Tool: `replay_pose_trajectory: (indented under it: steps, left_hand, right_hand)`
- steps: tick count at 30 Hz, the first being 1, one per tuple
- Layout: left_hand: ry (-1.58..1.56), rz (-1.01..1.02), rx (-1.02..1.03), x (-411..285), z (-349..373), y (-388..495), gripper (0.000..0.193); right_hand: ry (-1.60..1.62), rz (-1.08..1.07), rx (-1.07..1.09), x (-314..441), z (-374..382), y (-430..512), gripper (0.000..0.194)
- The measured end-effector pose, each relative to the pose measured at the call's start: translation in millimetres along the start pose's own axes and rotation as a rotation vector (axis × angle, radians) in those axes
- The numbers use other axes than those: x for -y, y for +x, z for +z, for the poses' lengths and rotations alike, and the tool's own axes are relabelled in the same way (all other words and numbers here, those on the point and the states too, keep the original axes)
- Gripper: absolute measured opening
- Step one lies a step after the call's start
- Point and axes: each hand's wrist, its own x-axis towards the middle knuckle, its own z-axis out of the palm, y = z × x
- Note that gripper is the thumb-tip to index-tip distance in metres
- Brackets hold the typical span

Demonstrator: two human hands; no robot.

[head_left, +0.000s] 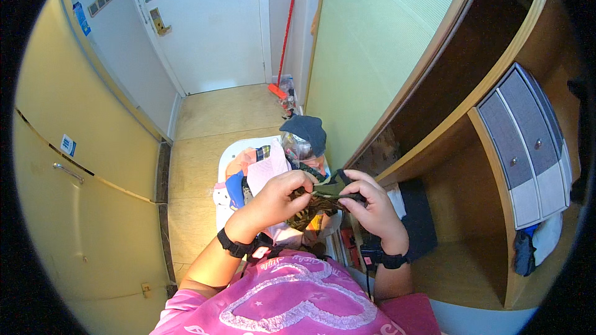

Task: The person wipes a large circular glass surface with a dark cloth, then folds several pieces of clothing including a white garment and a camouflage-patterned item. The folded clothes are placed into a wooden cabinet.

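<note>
A camouflage-patterned garment (305, 212) hangs between my two hands, held up by its green edge. My left hand (289, 191) pinches that edge at one side, thumb against fingers. On the other side, my right hand (371, 198) grips the same edge with thumb and fingertips. Below and behind them lies a pile of clothes on a white surface (229, 154). A pale pink cloth (268, 170), a blue piece (235, 189) and a white dotted piece (221, 196) show in the pile. At its far end, a dark grey cloth (307, 131) drapes over a clear container (298, 148).
To the right stands an open wooden wardrobe (465, 214) with a grey fabric drawer unit (521, 144) inside. A green sliding panel (377, 42) adjoins it. Yellow doors (93, 195) line the left. Ahead are a white door (209, 23) and a red-handled broom (285, 42).
</note>
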Motion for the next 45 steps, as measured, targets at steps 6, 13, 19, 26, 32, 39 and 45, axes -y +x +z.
replay_pose_trajectory:
  steps: [6,13,19,26,32,39,45]
  left_hand:
    - [-0.024,0.038,0.025,2,-3,4,0.013]
    - [-0.031,0.031,0.044,3,-9,2,0.012]
    - [0.035,-0.015,0.043,4,-9,4,0.011]
    - [-0.029,-0.079,0.05,6,-10,-2,0.01]
    - [-0.03,-0.085,0.01,10,-7,-6,0.012]
    - [-0.044,-0.088,-0.027,2,-7,-1,0.01]
    - [-0.097,-0.034,-0.043,-7,-13,6,0.012]
  right_hand:
    - [-0.007,-0.061,0.051,5,1,9,0.026]
    - [0.019,-0.021,0.156,4,1,7,0.019]
    - [-0.077,-0.089,-0.009,12,-3,11,0.017]
    - [-0.137,-0.015,-0.057,10,-6,14,0.017]
    - [-0.073,0.125,-0.178,15,6,16,0.02]
    - [-0.06,-0.03,-0.13,-7,6,23,0.016]
    - [-0.073,0.103,-0.209,10,4,23,0.019]
